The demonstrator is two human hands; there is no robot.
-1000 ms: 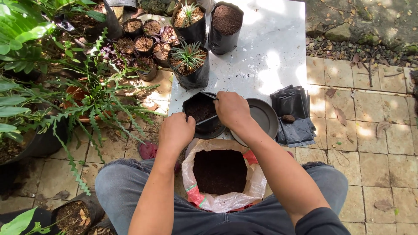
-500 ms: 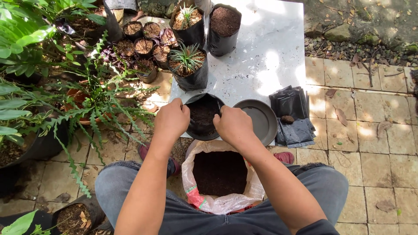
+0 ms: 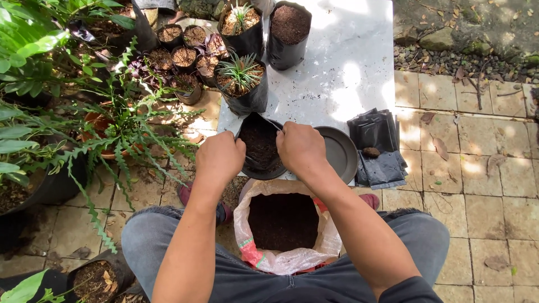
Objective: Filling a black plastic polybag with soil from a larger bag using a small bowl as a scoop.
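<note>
Head view: left hand (image 3: pixel 220 157) and right hand (image 3: pixel 300 147) each pinch opposite rims of a soil-filled black plastic grow bag (image 3: pixel 259 145) at the white slab's (image 3: pixel 342 62) near edge. Beside it, a dark round saucer (image 3: pixel 339 152); below, an open soil sack (image 3: pixel 283 224).

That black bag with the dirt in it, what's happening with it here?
A seated person grips the rim of a black grow bag with the left hand and right hand, holding it open on a white slab. It is partly filled with soil. An open sack of soil sits between the knees, and a dark saucer lies beside the bag.
</note>
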